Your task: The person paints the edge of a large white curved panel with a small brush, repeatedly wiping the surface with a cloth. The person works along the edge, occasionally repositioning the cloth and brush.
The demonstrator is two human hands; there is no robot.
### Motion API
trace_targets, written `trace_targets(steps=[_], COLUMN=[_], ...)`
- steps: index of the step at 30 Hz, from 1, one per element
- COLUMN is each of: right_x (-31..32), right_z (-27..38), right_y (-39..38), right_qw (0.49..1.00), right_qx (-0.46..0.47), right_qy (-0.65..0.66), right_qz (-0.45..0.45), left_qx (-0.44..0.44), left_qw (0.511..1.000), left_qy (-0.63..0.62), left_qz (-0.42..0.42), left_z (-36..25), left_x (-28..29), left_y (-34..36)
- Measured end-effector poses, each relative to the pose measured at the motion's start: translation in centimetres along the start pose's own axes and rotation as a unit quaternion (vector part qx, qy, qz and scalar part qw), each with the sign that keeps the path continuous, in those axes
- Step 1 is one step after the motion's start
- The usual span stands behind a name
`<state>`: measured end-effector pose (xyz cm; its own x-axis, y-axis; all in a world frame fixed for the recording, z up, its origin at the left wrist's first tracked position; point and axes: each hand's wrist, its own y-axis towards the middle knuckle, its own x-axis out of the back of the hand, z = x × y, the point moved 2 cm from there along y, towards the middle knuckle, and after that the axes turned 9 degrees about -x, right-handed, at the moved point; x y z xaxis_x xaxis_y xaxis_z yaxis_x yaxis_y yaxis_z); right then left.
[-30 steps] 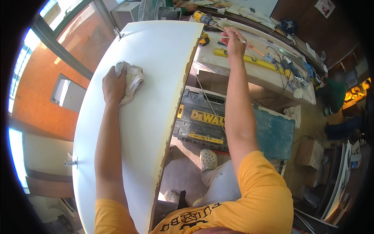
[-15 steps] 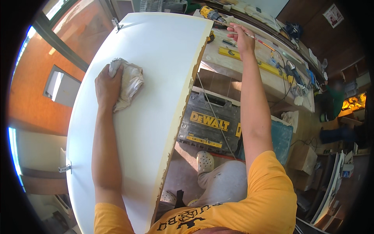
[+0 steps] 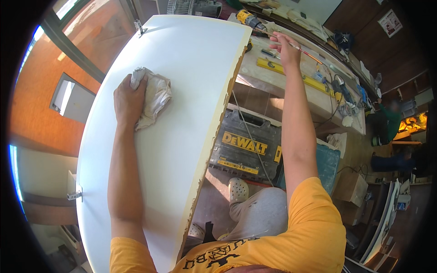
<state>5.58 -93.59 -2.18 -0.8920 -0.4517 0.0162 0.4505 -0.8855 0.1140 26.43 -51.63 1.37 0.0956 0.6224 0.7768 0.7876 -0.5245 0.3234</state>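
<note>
My left hand (image 3: 129, 100) is closed on a crumpled off-white cloth (image 3: 156, 98) lying against a large white panel (image 3: 191, 150), whose right edge has a pale yellow strip and whose left edge carries metal hinges (image 3: 75, 195). Up at the bench (image 3: 256, 79), my right hand (image 3: 289, 51) pinches a thin stick (image 3: 312, 56) with a red-orange section, possibly a brush. Just left of that hand sit a yellow drill (image 3: 248, 20) and, lower, a yellow spirit level (image 3: 268, 66); cables and hand tools (image 3: 346, 98) lie farther right.
Below the bench are a black hard case (image 3: 243, 159) with yellow lettering and a teal case (image 3: 323, 166). Cardboard boxes (image 3: 350, 186) stand at the right, where a person in green (image 3: 389, 123) and another in dark trousers (image 3: 391, 161) appear. My legs show beside the panel.
The view has shifted slightly, so panel and bench sit higher. My right hand appears somewhat farther right with the stick. My left hand and cloth have moved only a little.
</note>
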Motion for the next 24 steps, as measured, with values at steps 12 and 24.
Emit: trace_targets(steps=[12,24], right_x=[-0.5,0.6], right_z=[0.5,1.9], right_y=[-0.4,-1.9], right_qw=[1.0,1.0], right_qx=[0.002,0.008], right_qy=[-0.024,-0.011], right_qz=[0.016,0.022], left_qx=[-0.007,-0.005], left_qw=[1.0,1.0], left_qy=[0.013,0.006], left_qz=[-0.002,-0.012], left_z=[0.2,0.4], left_x=[-0.2,-0.2], left_y=[0.1,0.1])
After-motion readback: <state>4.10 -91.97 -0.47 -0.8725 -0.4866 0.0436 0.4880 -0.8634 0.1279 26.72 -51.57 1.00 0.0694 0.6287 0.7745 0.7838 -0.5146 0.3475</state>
